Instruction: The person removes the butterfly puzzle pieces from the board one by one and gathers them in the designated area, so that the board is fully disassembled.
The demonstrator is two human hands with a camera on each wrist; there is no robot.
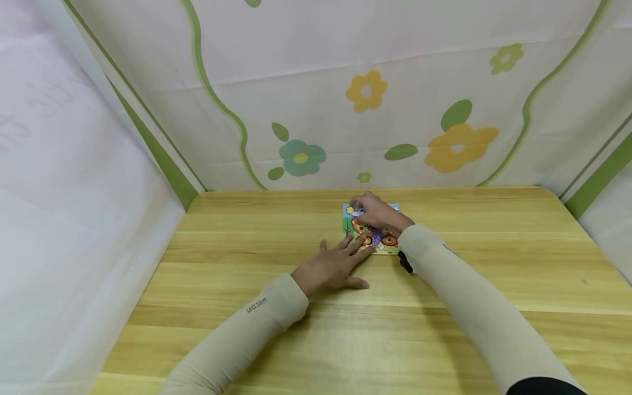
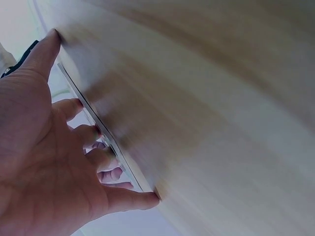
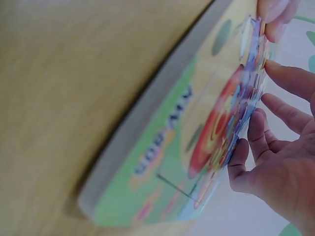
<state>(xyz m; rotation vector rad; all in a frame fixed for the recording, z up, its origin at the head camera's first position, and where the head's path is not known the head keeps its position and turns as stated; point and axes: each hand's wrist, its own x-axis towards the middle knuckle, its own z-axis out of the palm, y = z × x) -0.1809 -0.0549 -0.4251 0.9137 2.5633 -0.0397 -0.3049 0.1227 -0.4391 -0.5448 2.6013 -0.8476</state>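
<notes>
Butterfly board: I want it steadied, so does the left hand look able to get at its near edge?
Yes, it seems so: the left hand reaches over that edge and appears to touch the butterfly board, while the right hand is over its farther part, leaving the near side free.

The head view gives one clear brand: "LetsSlim" (image 1: 256,305), dark print on the pale left sleeve (image 1: 242,330), toward seven o'clock from the centre. Toward four o'clock, the right sleeve (image 1: 486,307) bears small dark lettering (image 1: 451,251), too foreshortened to read. Between nine and ten o'clock, the white curtain (image 1: 99,219) shows faint grey characters (image 1: 54,101) that look reversed; no word can be made out. In the right wrist view, the picture board (image 3: 186,130) carries bold dark capitals (image 3: 162,132) on its green border, too blurred to read surely.
</notes>
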